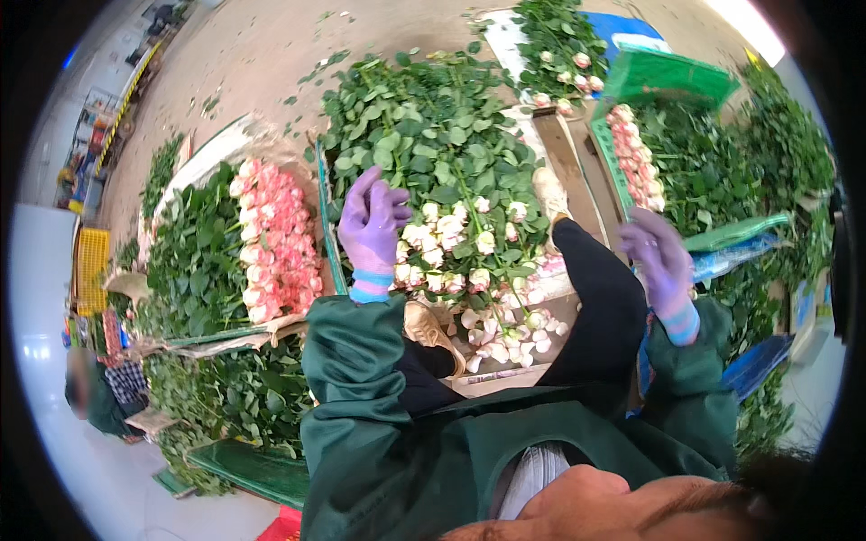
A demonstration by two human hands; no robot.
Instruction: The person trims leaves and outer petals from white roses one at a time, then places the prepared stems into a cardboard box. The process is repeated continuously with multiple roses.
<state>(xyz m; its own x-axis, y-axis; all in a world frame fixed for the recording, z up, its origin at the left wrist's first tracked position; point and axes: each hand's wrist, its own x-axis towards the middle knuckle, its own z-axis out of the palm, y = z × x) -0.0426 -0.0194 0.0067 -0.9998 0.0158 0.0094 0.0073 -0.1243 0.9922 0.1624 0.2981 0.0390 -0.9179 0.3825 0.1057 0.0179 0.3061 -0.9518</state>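
Note:
My left hand [372,226], in a purple knit glove, hovers over the left edge of a heap of loose long-stemmed roses [433,233]. Its fingers are bent and apart, with nothing visible in them. Gloved the same way, my right hand [656,260] is raised beyond my knee, near a green board [612,166] beside a row of pink-tipped roses [636,159]. It is a little blurred and appears empty, fingers apart. The heap's cream and pink heads point towards me, and its leafy stems [426,122] stretch away. Fallen petals [507,345] lie between my shoes.
On my left, packed pink roses [277,240] form a block with leafy stems. More roses [565,74] lie beyond on the right. A green folded sheet [737,230] juts out at right. Another person [101,395] sits far left, near a yellow crate [93,270].

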